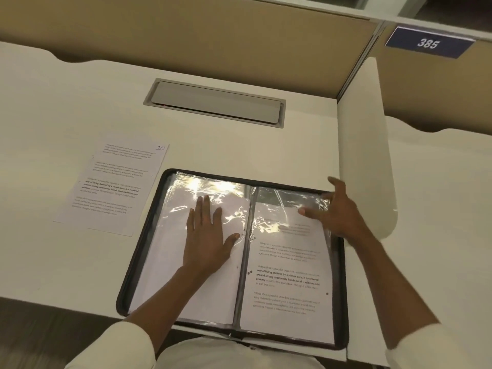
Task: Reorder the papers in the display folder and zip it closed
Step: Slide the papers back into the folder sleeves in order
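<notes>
A black zip-around display folder [342, 275] with clear plastic sleeves lies open and flat on a white tabletop [80, 107], at its near edge. The left hand [207, 235] rests palm down on the left-hand page, fingers spread and straight, gripping nothing. The right hand [338, 211] sits at the top outer corner of the right-hand page, fingers loosely parted; whether they pinch the sheet or the sleeve mouth cannot be told.

Under the right hand, a white printed sheet [287, 275] sits in its glossy sleeve with its top edge below the sleeve opening. Under the left hand, the sleeve holds a blank-looking white page. Well to the left of the left hand, a loose white printed sheet marked "10" [111, 182] lies on the tabletop, outside the folder.

The sleeves look thin, slippery and crinkly, the paper light and floppy. Sheets are probably best drawn by their top edge while the other hand pins the sleeve.
</notes>
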A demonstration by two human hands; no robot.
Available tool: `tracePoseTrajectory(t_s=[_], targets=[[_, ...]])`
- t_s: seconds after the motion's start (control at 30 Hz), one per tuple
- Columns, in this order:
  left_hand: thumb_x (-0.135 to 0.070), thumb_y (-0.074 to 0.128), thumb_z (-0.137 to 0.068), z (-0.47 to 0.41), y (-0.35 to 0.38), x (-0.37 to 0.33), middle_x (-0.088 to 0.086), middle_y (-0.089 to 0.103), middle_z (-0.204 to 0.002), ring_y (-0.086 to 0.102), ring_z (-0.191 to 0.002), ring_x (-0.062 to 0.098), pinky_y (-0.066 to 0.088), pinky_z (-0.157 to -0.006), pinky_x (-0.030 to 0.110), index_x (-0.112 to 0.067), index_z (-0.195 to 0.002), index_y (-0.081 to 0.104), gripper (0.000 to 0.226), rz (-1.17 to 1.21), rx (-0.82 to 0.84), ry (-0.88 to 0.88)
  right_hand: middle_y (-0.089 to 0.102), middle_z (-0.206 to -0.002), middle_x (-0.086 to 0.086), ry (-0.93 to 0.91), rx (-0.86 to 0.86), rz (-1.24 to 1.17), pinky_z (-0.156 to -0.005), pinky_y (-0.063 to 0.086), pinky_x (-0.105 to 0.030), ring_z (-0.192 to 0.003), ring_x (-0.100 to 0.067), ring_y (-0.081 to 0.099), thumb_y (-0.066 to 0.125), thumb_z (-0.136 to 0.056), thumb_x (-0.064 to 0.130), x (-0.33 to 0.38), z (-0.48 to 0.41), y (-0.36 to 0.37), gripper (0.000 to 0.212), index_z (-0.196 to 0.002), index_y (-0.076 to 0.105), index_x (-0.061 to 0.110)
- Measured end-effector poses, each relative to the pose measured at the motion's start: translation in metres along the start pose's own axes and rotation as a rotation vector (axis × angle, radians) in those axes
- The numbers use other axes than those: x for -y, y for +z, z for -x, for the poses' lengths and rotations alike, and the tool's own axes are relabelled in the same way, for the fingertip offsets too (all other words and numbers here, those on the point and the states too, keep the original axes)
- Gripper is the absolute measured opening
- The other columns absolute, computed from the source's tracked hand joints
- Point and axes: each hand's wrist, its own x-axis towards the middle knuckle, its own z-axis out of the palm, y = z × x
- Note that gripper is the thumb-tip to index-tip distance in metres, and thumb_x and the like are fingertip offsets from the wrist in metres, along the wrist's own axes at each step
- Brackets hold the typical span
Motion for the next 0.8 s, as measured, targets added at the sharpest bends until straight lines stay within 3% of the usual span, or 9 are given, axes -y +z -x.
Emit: tracePoseTrajectory(t_s=[0.13, 0.23, 0.33, 0.4, 0.47, 0.57, 0.63, 0.7, 0.8], targets=[[-0.044, 0.071, -0.095, 0.020, -0.006, -0.030, 0.010, 0.047, -0.157, 0.035, -0.152, 0.033, 0.046, -0.114, 0.055, -0.015, -0.123, 0.068, 0.040, 0.161, -0.121, 0.043, 0.067, -0.101, 0.014, 0.137, -0.018, -0.195, -0.070, 0.059, -0.033, -0.086, -0.011, 0.072, 0.091, -0.072, 0.053, -0.026, 0.051, 0.026, 0.084, -0.138, 0.046, 0.026], [-0.048, 0.071, -0.094, 0.038, -0.013, -0.060, -0.004, 0.061, -0.130, 0.049, -0.132, 0.018, 0.053, -0.100, 0.043, -0.023, -0.104, 0.069, 0.026, 0.332, -0.136, 0.019, 0.080, -0.099, 0.006, 0.192, 0.100, -0.362, -0.073, 0.065, -0.037, -0.081, -0.014, 0.079, 0.088, -0.072, 0.050, -0.054, 0.082, 0.040, 0.063, -0.125, 0.068, 0.021], [-0.068, 0.062, -0.094, 0.055, -0.023, -0.089, -0.020, 0.062, -0.109, 0.052, -0.115, 0.000, 0.049, -0.092, 0.028, -0.036, -0.095, 0.063, 0.032, 0.584, -0.021, -0.114, 0.081, -0.104, 0.011, 0.125, 0.225, -0.488, -0.073, 0.062, -0.023, -0.092, -0.010, 0.078, 0.089, -0.077, 0.033, -0.065, 0.112, 0.046, 0.042, -0.116, 0.074, 0.029], [-0.074, 0.063, -0.091, 0.066, -0.031, -0.104, -0.023, 0.064, -0.106, 0.055, -0.112, -0.004, 0.044, -0.092, 0.020, -0.040, -0.095, 0.065, 0.035, 0.690, 0.026, -0.217, 0.079, -0.111, 0.015, 0.027, 0.318, -0.506, -0.079, 0.060, -0.020, -0.103, -0.010, 0.076, 0.092, -0.078, 0.034, -0.064, 0.127, 0.051, 0.049, -0.122, 0.071, 0.029], [-0.080, 0.061, -0.088, 0.073, -0.041, -0.116, -0.025, 0.065, -0.111, 0.058, -0.111, -0.007, 0.045, -0.093, 0.017, -0.041, -0.101, 0.067, 0.042, 0.747, 0.098, -0.308, 0.076, -0.123, 0.011, -0.074, 0.415, -0.518, -0.089, 0.059, -0.025, -0.116, -0.014, 0.072, 0.089, -0.078, 0.040, -0.061, 0.135, 0.056, 0.065, -0.135, 0.064, 0.027], [-0.095, 0.053, -0.079, 0.081, -0.058, -0.124, -0.025, 0.069, -0.119, 0.062, -0.114, -0.005, 0.052, -0.101, 0.026, -0.042, -0.112, 0.067, 0.064, 0.846, 0.184, -0.386, 0.069, -0.138, 0.006, -0.186, 0.522, -0.606, -0.097, 0.058, -0.029, -0.128, -0.019, 0.066, 0.083, -0.081, 0.043, -0.040, 0.143, 0.058, 0.076, -0.147, 0.052, 0.022], [-0.101, 0.050, -0.074, 0.087, -0.075, -0.126, -0.026, 0.069, -0.124, 0.062, -0.118, -0.006, 0.054, -0.105, 0.032, -0.043, -0.119, 0.065, 0.075, 0.896, 0.208, -0.412, 0.059, -0.151, 0.010, -0.289, 0.572, -0.594, -0.108, 0.053, -0.034, -0.139, -0.015, 0.057, 0.079, -0.084, 0.058, -0.026, 0.146, 0.059, 0.087, -0.155, 0.043, 0.022], [-0.104, 0.049, -0.069, 0.092, -0.097, -0.126, -0.026, 0.068, -0.129, 0.062, -0.120, -0.007, 0.055, -0.106, 0.035, -0.044, -0.125, 0.060, 0.082, 0.918, 0.224, -0.422, 0.047, -0.158, 0.020, -0.389, 0.624, -0.567, -0.111, 0.049, -0.028, -0.145, -0.007, 0.048, 0.068, -0.084, 0.074, -0.010, 0.148, 0.063, 0.094, -0.159, 0.036, 0.027], [-0.093, 0.062, -0.074, 0.094, -0.137, -0.115, -0.027, 0.069, -0.123, 0.066, -0.111, -0.008, 0.056, -0.094, 0.025, -0.044, -0.124, 0.061, 0.070, 0.899, 0.226, -0.442, 0.030, -0.169, 0.012, -0.456, 0.729, -0.528, -0.115, 0.047, -0.048, -0.154, -0.018, 0.036, 0.060, -0.085, 0.082, 0.013, 0.148, 0.072, 0.093, -0.163, 0.030, 0.040]])
